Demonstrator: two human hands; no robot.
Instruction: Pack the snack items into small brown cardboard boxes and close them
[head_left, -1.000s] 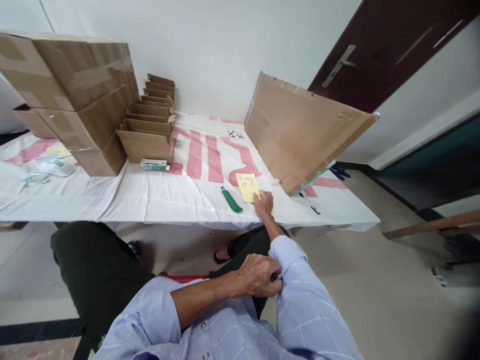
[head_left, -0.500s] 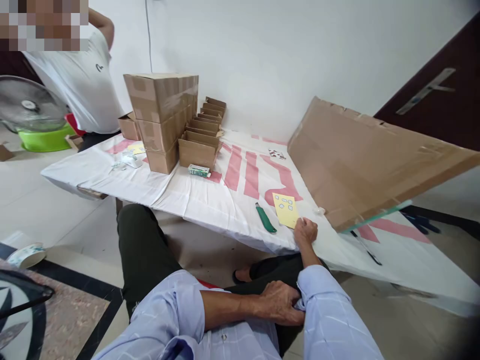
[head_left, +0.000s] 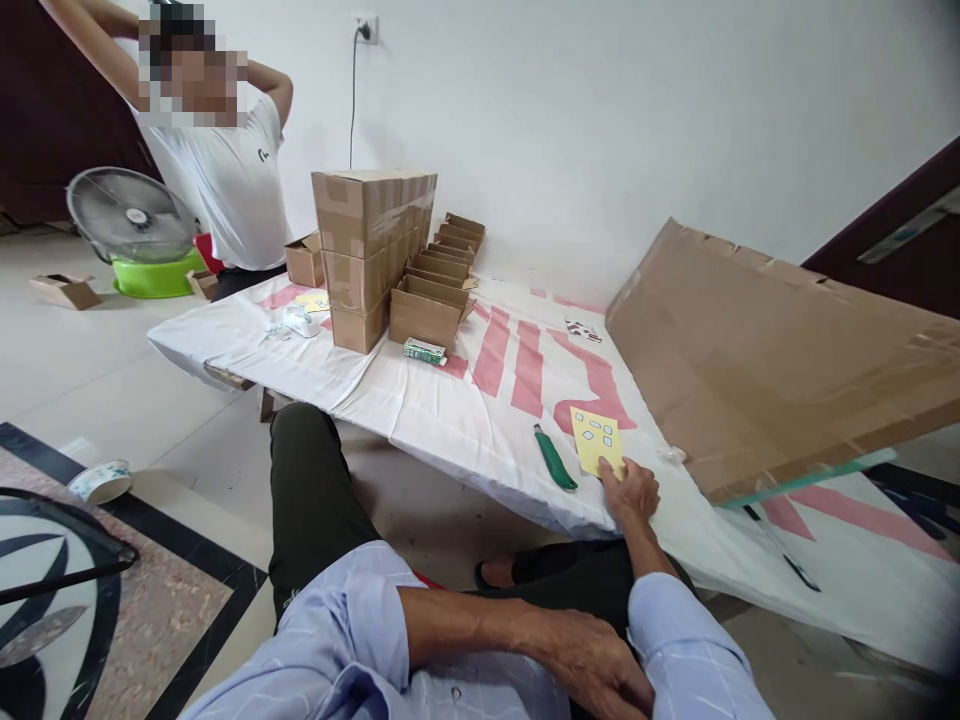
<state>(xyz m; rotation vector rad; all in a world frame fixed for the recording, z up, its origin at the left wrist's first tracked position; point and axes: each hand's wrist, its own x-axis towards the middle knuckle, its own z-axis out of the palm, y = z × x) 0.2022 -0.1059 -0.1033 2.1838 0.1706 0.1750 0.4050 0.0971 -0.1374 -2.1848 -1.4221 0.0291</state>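
Note:
My right hand (head_left: 631, 490) rests on the table's near edge, at the lower right corner of a yellow card (head_left: 592, 428) printed with small pale shapes. One finger reaches out onto the card and the others bend loosely; nothing is gripped. A green-handled cutter (head_left: 555, 460) lies left of the card. My left hand (head_left: 589, 660) lies across my lap beside my right sleeve, fingers extended toward the lower right with their tips partly hidden.
Taped cartons (head_left: 360, 260) stand stacked on the white-and-red cloth (head_left: 420, 420), beside a row of open boxes (head_left: 424, 310) and a small green box (head_left: 424, 351). A large cardboard sheet (head_left: 787, 370) leans at right. Another person (head_left: 232, 190) sits at far left, arms raised.
My view has swung left. My right hand has loosened from a fist, with a finger now on the card. My left hand has slid from the right sleeve's cuff toward the elbow.

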